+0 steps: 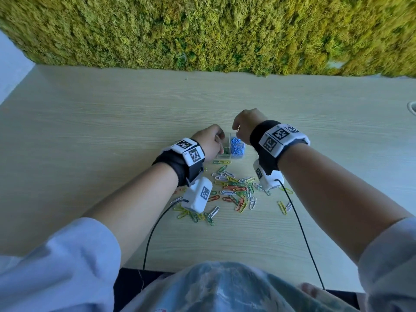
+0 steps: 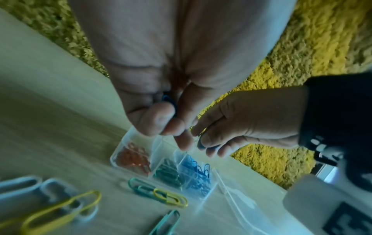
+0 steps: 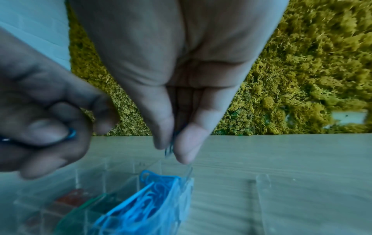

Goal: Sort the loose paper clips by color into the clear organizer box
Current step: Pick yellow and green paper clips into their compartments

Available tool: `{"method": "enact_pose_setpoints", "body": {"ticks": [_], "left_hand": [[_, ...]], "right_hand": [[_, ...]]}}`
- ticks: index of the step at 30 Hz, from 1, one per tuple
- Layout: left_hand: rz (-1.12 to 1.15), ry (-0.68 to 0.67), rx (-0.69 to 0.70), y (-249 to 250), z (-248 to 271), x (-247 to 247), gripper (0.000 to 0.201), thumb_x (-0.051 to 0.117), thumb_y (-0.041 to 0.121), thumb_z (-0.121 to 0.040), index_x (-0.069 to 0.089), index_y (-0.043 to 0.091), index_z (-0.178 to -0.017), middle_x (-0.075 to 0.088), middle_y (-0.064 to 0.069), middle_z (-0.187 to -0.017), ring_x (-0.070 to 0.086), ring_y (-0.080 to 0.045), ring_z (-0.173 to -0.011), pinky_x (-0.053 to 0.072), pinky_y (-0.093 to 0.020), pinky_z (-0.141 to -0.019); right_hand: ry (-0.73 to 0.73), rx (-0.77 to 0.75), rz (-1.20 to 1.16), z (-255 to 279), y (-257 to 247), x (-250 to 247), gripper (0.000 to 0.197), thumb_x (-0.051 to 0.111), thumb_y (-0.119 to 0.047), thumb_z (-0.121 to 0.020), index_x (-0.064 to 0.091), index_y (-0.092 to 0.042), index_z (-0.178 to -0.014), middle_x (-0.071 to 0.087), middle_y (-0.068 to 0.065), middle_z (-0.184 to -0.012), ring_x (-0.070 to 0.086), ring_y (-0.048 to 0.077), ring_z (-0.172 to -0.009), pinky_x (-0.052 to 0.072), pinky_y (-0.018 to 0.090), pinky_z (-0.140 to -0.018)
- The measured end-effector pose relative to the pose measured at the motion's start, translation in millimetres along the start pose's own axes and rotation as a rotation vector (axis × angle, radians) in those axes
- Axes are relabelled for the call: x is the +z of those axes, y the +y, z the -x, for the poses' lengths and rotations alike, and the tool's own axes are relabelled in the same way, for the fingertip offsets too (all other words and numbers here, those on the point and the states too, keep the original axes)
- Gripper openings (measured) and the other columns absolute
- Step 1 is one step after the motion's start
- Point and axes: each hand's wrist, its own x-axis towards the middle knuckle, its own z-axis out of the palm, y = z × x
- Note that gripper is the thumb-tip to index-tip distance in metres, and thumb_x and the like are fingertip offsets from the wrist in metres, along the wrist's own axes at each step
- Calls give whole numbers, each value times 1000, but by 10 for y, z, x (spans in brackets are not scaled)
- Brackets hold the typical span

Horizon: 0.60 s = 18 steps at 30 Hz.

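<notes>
The clear organizer box sits on the table beyond the pile of loose paper clips. Its compartments hold red clips, green clips and blue clips. My left hand hovers over the box's left side and pinches a blue clip between thumb and fingers. My right hand pinches another blue clip just above the blue compartment. Both hands are close together over the box.
The box's clear lid lies open to its right. A linked green and yellow clip pair lies just in front of the box. A moss wall backs the wooden table. Wrist camera cables trail over the near edge.
</notes>
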Motion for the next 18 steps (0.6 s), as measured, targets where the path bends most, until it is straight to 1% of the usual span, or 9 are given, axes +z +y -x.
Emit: {"method": "enact_pose_setpoints", "body": {"ticks": [1,3,4,6,7,9,11,15,18], "left_hand": [[-22,9,8,23,-26,1,23,40,3,-90,51,21,-99,69,-4,-90,64,-28,-87,55,-36,-73],[-109,50,32,96,-96,-2,31,40,2,-88,55,17,-110,67,-8,-102,60,-27,-89,48,-32,-68],[-161,65,49,140,-129,0,31,40,2,-89,57,15,-110,66,-9,-107,59,-26,-90,45,-30,-69],[-232,81,93,208,-212,10,27,42,2,-91,63,12,-105,64,-8,-114,59,-26,-100,43,-26,-75],[-264,86,112,244,-243,18,26,44,2,-91,65,12,-103,64,-7,-115,58,-25,-104,42,-24,-77],[-319,97,148,314,-292,33,26,48,2,-89,68,13,-100,65,-4,-115,59,-24,-105,44,-24,-80],[-385,85,189,394,-339,56,27,48,1,-89,70,14,-99,67,-4,-113,61,-24,-103,47,-27,-81],[-566,-16,211,563,-405,90,32,47,-5,-88,69,12,-104,65,-7,-116,62,-27,-103,48,-30,-79],[-643,-57,203,620,-439,121,34,47,-4,-87,67,12,-110,64,-9,-118,62,-28,-103,45,-27,-73]], "right_hand": [[6,2,-10,1,8,-9,27,58,-9,-90,65,-14,-115,65,7,-115,64,25,-100,48,25,-71],[33,15,-67,18,75,-24,27,59,-9,-90,64,-16,-115,65,6,-115,64,24,-101,47,24,-72],[46,24,-110,26,133,-28,27,56,-7,-90,65,-17,-114,66,6,-115,64,23,-101,49,25,-74],[68,52,-217,80,247,-32,28,51,-5,-91,67,-17,-111,68,7,-111,66,24,-97,55,28,-79],[77,73,-269,115,310,-26,28,51,-6,-90,68,-18,-108,69,8,-107,68,25,-93,57,32,-80],[81,111,-363,192,441,4,24,53,-8,-89,70,-19,-102,71,9,-101,70,27,-86,59,38,-78],[68,133,-427,273,558,47,23,55,-7,-87,70,-19,-100,72,11,-100,70,29,-86,59,41,-80],[53,187,-483,416,739,146,22,57,-10,-87,69,-19,-102,72,11,-97,69,30,-86,58,43,-79],[48,216,-519,484,821,201,22,58,-11,-88,68,-17,-106,69,8,-90,66,28,-80,58,42,-79]]}}
